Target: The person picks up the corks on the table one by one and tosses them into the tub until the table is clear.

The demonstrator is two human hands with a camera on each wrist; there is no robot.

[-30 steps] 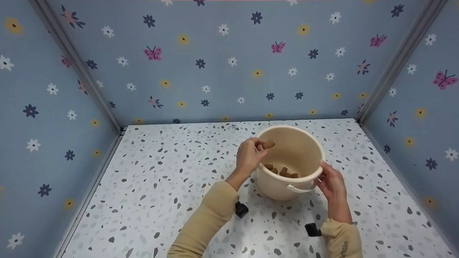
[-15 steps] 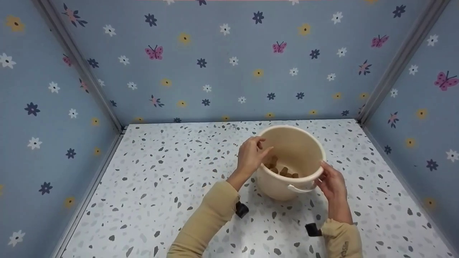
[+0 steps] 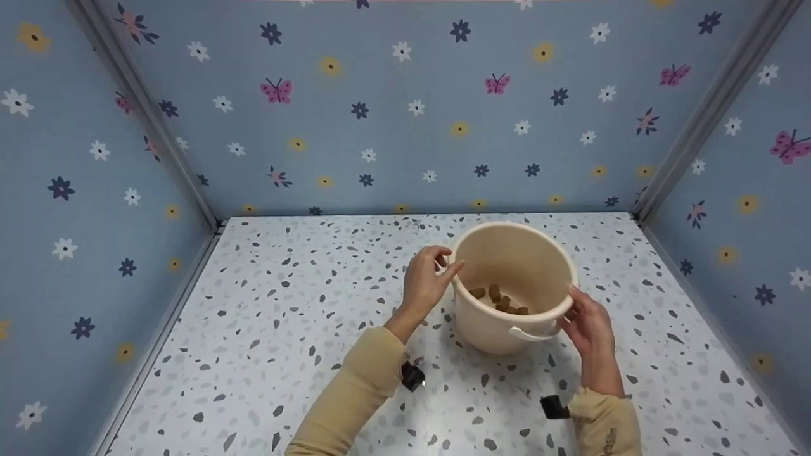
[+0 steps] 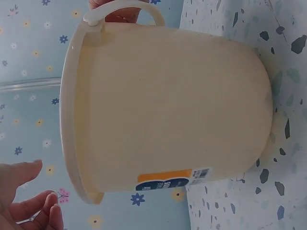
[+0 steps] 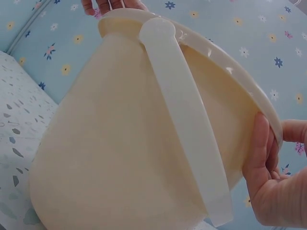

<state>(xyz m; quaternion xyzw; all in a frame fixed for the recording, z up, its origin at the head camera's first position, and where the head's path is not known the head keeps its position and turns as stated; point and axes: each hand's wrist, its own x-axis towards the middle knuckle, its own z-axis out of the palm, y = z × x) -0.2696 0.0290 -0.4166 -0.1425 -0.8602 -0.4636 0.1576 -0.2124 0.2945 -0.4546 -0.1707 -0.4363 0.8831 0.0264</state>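
Note:
A cream bucket (image 3: 497, 329) stands on the speckled tabletop, right of centre in the head view. Several small brown cork-like pieces (image 3: 504, 303) lie at its bottom. My right hand (image 3: 588, 320) grips the right side of the rim, thumb inside and fingers under the outer edge; the right wrist view shows this hold (image 5: 276, 177) beside the white handle (image 5: 187, 120). At the left rim, my left hand (image 3: 427, 278) hovers with thumb and fingers apart and nothing between them. In the left wrist view that hand (image 4: 29, 201) is just off the rim.
Blue flowered panels (image 3: 393, 114) enclose the back and both sides, with grey metal posts (image 3: 146, 120) at the corners. The white speckled tabletop (image 3: 285, 304) extends left of the bucket. An orange and blue label (image 4: 165, 179) is on the bucket's side.
My left hand let a brown cork-like piece drop into the bucket, then drew back left to the rim. The right hand kept its grip on the rim.

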